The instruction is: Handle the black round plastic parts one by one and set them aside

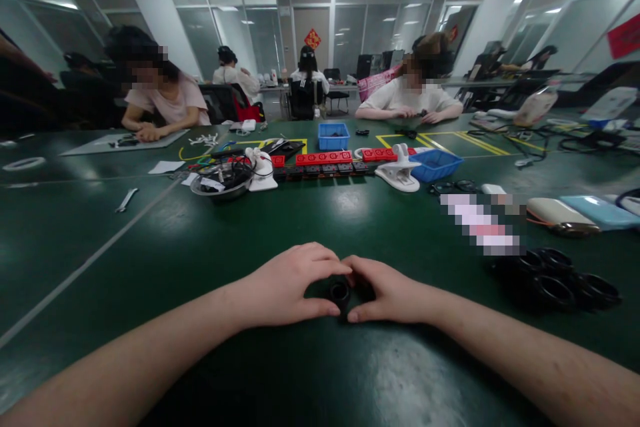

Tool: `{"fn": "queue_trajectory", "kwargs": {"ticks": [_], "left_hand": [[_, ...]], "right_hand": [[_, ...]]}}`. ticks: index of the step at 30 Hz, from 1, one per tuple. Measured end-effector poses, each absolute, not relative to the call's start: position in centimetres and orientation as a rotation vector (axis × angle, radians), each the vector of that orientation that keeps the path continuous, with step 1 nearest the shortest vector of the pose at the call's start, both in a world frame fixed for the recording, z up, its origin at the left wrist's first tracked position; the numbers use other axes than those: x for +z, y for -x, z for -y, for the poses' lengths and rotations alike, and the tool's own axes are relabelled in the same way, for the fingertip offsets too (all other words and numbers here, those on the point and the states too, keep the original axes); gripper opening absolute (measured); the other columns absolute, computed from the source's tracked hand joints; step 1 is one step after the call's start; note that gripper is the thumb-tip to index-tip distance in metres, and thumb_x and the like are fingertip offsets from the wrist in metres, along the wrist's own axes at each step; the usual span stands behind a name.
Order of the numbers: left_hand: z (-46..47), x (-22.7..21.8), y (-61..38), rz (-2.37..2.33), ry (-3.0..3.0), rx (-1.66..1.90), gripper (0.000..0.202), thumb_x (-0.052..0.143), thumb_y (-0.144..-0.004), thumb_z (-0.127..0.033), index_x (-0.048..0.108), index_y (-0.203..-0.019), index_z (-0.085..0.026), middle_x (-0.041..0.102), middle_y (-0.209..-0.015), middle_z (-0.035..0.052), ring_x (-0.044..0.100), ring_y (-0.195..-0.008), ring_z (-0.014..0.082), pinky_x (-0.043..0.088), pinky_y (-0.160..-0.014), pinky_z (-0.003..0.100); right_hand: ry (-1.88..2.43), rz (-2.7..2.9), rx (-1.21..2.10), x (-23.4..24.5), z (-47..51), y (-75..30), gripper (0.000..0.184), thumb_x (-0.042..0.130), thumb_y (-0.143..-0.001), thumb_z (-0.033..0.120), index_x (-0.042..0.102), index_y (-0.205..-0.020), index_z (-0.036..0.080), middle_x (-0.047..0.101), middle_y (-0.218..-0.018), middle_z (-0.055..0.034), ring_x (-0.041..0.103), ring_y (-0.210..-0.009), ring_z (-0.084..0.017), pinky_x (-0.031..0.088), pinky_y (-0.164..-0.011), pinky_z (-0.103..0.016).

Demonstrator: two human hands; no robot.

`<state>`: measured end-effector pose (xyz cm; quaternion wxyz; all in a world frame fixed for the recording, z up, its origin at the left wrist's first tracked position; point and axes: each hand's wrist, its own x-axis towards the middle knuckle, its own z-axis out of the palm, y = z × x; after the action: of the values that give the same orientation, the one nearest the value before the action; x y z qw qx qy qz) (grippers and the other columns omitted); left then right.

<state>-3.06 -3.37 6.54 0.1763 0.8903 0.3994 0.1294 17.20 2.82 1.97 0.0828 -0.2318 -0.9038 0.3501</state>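
Open table (300, 220) ahead of hands (293, 283); black rings (554, 290) obstruct the right

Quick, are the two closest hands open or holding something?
Left hand: open, curved around one side of a small black ring; whether it touches cannot be told.
Right hand: open, curved around the other side; touch unclear too.

On the green surface (200, 233), a wrench (127, 200) lies at the left near a piece of white paper (166, 167), and a metal bowl (216, 195) heaped with black cables (231, 175) stands beside a white object (263, 175). Red socket strips (324, 158) run from there toward a white clip (400, 178), with 1 small blue basket (333, 143) behind them and a wider blue basket (445, 171) just right of the clip. Beyond sit 2 co-workers, a person in a pink top (167, 95) and a person in a white top (393, 97).
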Motion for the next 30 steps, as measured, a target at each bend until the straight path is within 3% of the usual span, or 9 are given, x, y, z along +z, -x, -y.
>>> {"fn": "queue_trajectory", "kwargs": {"ticks": [4, 8, 12, 17, 20, 24, 30], "left_hand": [[3.6, 7.4, 2.8, -1.019, -2.538, 0.241, 0.037, 0.059, -0.080, -0.016, 0.051, -0.115, -0.026, 0.057, -0.111, 0.0012, 0.049, -0.102, 0.0173, 0.037, -0.086, 0.028], [3.7, 7.6, 1.9, -1.088, -2.602, 0.145, 0.031, 0.058, -0.080, -0.013, 0.057, -0.108, -0.026, 0.059, -0.096, 0.0007, 0.054, -0.091, 0.0162, 0.039, -0.077, 0.025], [3.8, 7.9, 1.2, -1.117, -2.643, 0.078, 0.030, 0.060, -0.079, -0.014, 0.058, -0.106, -0.026, 0.058, -0.090, -0.0009, 0.055, -0.086, 0.0142, 0.040, -0.071, 0.021], [4.2, 8.5, -0.2, -1.362, -2.654, -0.068, 0.022, 0.064, -0.075, -0.024, 0.063, -0.097, -0.026, 0.058, -0.088, -0.0016, 0.057, -0.082, 0.0150, 0.041, -0.066, 0.021], [4.5, 8.4, -1.4, -1.573, -2.634, -0.117, 0.017, 0.065, -0.073, -0.029, 0.065, -0.088, -0.019, 0.059, -0.083, 0.0029, 0.059, -0.077, 0.0202, 0.043, -0.064, 0.027], [4.6, 7.5, -2.5, -1.794, -2.582, -0.118, 0.032, 0.060, -0.076, -0.040, 0.062, -0.081, -0.008, 0.060, -0.077, 0.0099, 0.059, -0.073, 0.0262, 0.044, -0.062, 0.034], [4.3, 6.4, -1.4, -1.827, -2.577, -0.062, 0.049, 0.042, -0.080, -0.059, 0.059, -0.081, -0.013, 0.059, -0.075, 0.0075, 0.057, -0.070, 0.0246, 0.044, -0.062, 0.035]], "right_hand": [[0.445, 2.725, 1.124, 2.3, -3.2, -17.3, 0.056, 0.067, -0.068, 0.027, 0.043, -0.119, 0.018, 0.054, -0.108, -0.0057, 0.050, -0.093, -0.018, 0.038, -0.080, -0.029], [0.379, 2.822, 1.004, 1.9, -3.2, -17.1, 0.036, 0.064, -0.071, 0.022, 0.056, -0.105, 0.016, 0.057, -0.096, -0.0047, 0.052, -0.088, -0.017, 0.039, -0.078, -0.029], [0.461, 2.813, 0.922, 1.5, -2.8, -16.8, 0.029, 0.068, -0.068, 0.025, 0.060, -0.094, 0.015, 0.058, -0.087, -0.0027, 0.053, -0.079, -0.016, 0.040, -0.071, -0.026], [0.609, 2.759, 0.866, 1.0, -2.0, -16.5, 0.035, 0.071, -0.063, 0.034, 0.060, -0.092, 0.017, 0.059, -0.077, 0.0003, 0.054, -0.069, -0.014, 0.039, -0.061, -0.023], [0.741, 2.721, 0.756, 0.6, -1.4, -16.1, 0.043, 0.070, -0.062, 0.041, 0.057, -0.095, 0.018, 0.061, -0.079, -0.0009, 0.055, -0.069, -0.016, 0.038, -0.059, -0.024], [0.856, 2.691, 0.501, 0.4, -0.5, -15.4, 0.042, 0.066, -0.062, 0.045, 0.056, -0.090, 0.016, 0.062, -0.081, -0.0046, 0.057, -0.072, -0.019, 0.039, -0.063, -0.028], [0.881, 2.745, 0.427, 0.7, -0.3, -15.0, 0.056, 0.060, -0.060, 0.062, 0.055, -0.091, 0.015, 0.061, -0.078, -0.0057, 0.056, -0.069, -0.020, 0.039, -0.061, -0.030]]}}
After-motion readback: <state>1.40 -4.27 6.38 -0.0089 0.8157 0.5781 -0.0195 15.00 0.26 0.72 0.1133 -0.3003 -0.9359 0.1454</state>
